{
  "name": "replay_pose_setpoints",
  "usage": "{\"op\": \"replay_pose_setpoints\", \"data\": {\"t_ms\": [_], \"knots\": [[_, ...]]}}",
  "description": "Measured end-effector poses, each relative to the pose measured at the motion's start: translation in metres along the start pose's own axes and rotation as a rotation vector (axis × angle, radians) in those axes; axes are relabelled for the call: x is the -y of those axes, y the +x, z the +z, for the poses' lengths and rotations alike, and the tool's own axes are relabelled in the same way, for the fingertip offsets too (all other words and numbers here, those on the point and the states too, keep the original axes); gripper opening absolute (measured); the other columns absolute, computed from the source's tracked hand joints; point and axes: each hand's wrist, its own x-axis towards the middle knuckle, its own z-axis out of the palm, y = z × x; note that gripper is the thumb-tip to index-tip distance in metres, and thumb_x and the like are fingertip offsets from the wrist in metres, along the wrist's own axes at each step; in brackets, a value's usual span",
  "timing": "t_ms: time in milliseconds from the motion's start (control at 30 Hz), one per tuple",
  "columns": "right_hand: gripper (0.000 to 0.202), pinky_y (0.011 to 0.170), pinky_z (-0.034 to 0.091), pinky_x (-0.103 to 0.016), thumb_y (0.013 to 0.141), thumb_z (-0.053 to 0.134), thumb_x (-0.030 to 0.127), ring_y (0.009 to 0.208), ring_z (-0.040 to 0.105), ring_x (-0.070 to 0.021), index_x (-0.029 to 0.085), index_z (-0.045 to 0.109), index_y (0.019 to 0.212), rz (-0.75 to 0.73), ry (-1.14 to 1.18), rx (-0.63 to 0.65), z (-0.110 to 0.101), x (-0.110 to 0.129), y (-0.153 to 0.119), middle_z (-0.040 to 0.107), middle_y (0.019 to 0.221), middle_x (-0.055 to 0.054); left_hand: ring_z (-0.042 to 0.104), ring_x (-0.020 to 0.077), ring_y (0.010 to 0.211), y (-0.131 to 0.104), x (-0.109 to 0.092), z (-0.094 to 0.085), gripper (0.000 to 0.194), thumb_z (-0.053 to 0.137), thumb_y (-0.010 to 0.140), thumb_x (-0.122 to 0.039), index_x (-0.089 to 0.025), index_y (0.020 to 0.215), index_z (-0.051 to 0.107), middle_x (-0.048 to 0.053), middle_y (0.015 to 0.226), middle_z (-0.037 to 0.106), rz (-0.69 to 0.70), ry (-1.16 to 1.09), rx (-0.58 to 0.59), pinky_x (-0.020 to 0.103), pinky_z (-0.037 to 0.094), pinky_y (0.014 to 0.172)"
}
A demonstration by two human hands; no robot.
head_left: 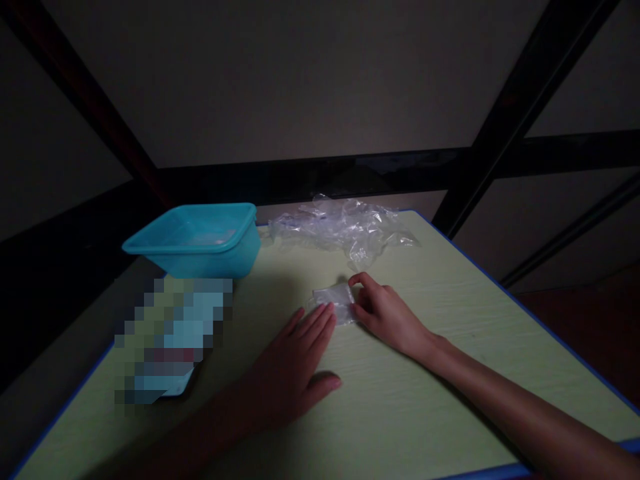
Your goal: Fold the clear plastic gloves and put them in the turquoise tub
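A small folded clear plastic bag (343, 301) lies flat near the middle of the table. My left hand (305, 347) rests on its lower left part, palm down, fingers stretched out and the thumb spread to the side. At the bag's right edge is my right hand (383, 310), its fingers curled, with the index finger at the upper corner and the thumb lower down on the edge. Behind both hands sits a loose heap of crumpled clear plastic bags (345, 227).
A turquoise plastic basket (220, 260) stands at the table's back left corner. In front of it lies a flat light-blue object (185, 333), mostly blurred out by pixels. The pale table (450, 300) has a blue edge and stands by a dark-framed wall (300, 87).
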Motion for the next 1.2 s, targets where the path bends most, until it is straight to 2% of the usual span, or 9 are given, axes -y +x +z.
{"op": "replay_pose_setpoints", "data": {"t_ms": [200,300,433,500,633,700,800,1067,1200], "knots": [[0.044,0.053,0.034,-0.025,0.081,0.047,0.013,0.059,0.058,-0.0186,0.011,0.036,0.124,-0.053,-0.240,0.070,-0.003,0.004,-0.005,0.062,0.068,-0.003,0.017,0.0271,0.137,0.000,-0.001,-0.001,0.069,0.050,0.085,-0.040,-0.007,0.139,0.022,0.019,0.147,0.023,-0.006,0.012,0.034,0.047,0.019,0.109],[0.042,0.058,0.039,-0.027,0.083,0.045,0.014,0.071,0.062,-0.0208,0.012,0.038,0.124,-0.152,-0.280,0.110,-0.009,0.003,-0.008,0.066,0.086,-0.009,0.018,0.0277,0.137,0.001,-0.001,-0.002,0.070,0.051,0.084,-0.039,-0.007,0.139,0.022,0.019,0.147,0.024,-0.003,0.000,0.014,0.048,0.019,0.109],[0.041,0.071,0.044,-0.031,0.081,0.047,0.014,0.089,0.061,-0.0226,0.013,0.043,0.121,-0.235,-0.256,0.149,-0.020,0.000,-0.009,0.063,0.105,-0.013,0.019,0.0282,0.136,0.001,-0.001,-0.002,0.070,0.051,0.084,-0.038,-0.010,0.140,0.020,0.019,0.147,0.025,0.005,-0.017,0.000,0.048,0.018,0.109],[0.040,0.074,0.045,-0.033,0.077,0.049,0.012,0.090,0.059,-0.0224,0.014,0.047,0.117,-0.269,-0.221,0.121,-0.025,-0.001,-0.008,0.062,0.103,-0.012,0.019,0.0277,0.136,0.001,0.000,-0.001,0.071,0.051,0.084,-0.038,-0.011,0.141,0.019,0.019,0.147,0.025,0.005,-0.020,-0.002,0.048,0.018,0.109],[0.029,0.076,0.048,-0.034,0.078,0.044,0.008,0.090,0.057,-0.0198,0.014,0.055,0.104,-0.371,-0.084,-0.055,-0.026,-0.002,-0.004,0.061,0.095,-0.009,0.019,0.0269,0.136,0.001,0.000,-0.001,0.069,0.052,0.084,-0.038,-0.011,0.140,0.021,0.018,0.147,0.025,-0.010,-0.008,0.005,0.047,0.018,0.109],[0.028,0.082,0.048,-0.036,0.083,0.040,0.009,0.095,0.056,-0.0198,0.013,0.056,0.105,-0.459,-0.079,-0.046,-0.024,-0.002,-0.001,0.062,0.100,-0.010,0.019,0.0270,0.136,0.001,-0.001,-0.001,0.069,0.051,0.084,-0.038,-0.009,0.139,0.023,0.019,0.147,0.024,-0.017,0.000,0.016,0.047,0.019,0.109],[0.030,0.095,0.043,-0.040,0.090,0.039,0.015,0.110,0.054,-0.0212,0.010,0.057,0.113,-0.539,-0.185,0.056,-0.018,-0.003,0.000,0.060,0.116,-0.013,0.019,0.0275,0.136,0.002,-0.001,-0.001,0.068,0.050,0.084,-0.039,-0.007,0.138,0.024,0.020,0.146,0.025,-0.016,-0.001,0.024,0.048,0.019,0.109],[0.045,0.102,0.037,-0.046,0.089,0.048,0.031,0.118,0.050,-0.0268,0.002,0.050,0.124,-0.500,-0.452,0.186,-0.015,-0.006,-0.002,0.053,0.127,-0.019,0.016,0.0278,0.137,0.000,-0.001,-0.002,0.067,0.048,0.086,-0.041,-0.005,0.138,0.025,0.020,0.147,0.023,0.004,0.025,0.034,0.048,0.019,0.109],[0.049,0.103,0.035,-0.047,0.091,0.045,0.036,0.122,0.046,-0.0264,0.004,0.047,0.127,-0.477,-0.504,0.210,-0.015,-0.008,-0.004,0.048,0.131,-0.019,0.016,0.0281,0.137,0.000,0.000,-0.001,0.067,0.048,0.086,-0.040,-0.006,0.138,0.025,0.020,0.147,0.023,0.008,0.016,0.008,0.048,0.020,0.108]]}}
